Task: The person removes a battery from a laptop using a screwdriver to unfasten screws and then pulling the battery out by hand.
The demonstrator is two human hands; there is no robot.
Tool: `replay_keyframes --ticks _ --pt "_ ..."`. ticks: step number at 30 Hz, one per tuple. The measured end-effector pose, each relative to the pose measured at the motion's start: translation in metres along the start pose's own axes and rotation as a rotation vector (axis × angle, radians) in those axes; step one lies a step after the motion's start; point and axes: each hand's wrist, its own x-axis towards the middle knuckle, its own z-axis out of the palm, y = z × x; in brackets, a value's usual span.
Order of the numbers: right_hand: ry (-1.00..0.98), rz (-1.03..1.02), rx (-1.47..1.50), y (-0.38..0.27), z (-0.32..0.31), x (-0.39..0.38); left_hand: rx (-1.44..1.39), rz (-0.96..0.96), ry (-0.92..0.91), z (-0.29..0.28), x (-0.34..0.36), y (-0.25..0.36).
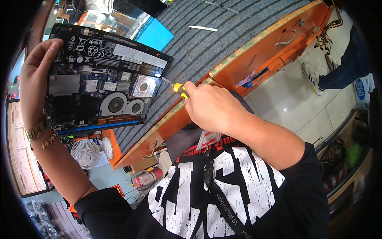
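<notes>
An opened laptop point(91, 85), its bottom cover off, is held up and tilted over the workbench. The thumb and fingers of my left hand point(36, 75) close on its left edge. Its inside shows a long black battery point(137, 59) along the top, a hard drive point(144, 86) at the right, and two round fans point(119, 104) below. In my closed right hand point(211, 104) is a yellow-and-black screwdriver point(179, 89). Its shaft points left at the laptop's right edge, beside the drive; whether the tip touches is too small to tell.
Grey striped matting point(199, 46) covers the wood-edged bench. A white-bladed tool point(203, 28), thin tweezers point(223, 7) and a blue sheet point(156, 35) lie on it. A white fan point(85, 154) and a monitor point(24, 151) stand at left. Another person's leg point(342, 75) is at right.
</notes>
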Motion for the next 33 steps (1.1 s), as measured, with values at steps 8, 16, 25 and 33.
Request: replay_keyframes --ticks 8,16,25,33 --pt "0.000 0.015 -0.002 0.000 0.002 0.000 -0.018 0.012 -0.008 0.002 -0.002 0.004" --pt "0.077 -0.031 -0.008 0.002 0.008 0.002 -0.029 0.025 -0.084 -0.003 -0.010 0.015" --pt "0.049 0.026 -0.023 -0.002 0.006 0.001 0.426 0.405 0.418 0.013 -0.051 0.049" --pt "0.129 -0.040 -0.027 0.005 0.011 0.002 -0.112 0.181 -0.097 0.139 -0.104 0.062"
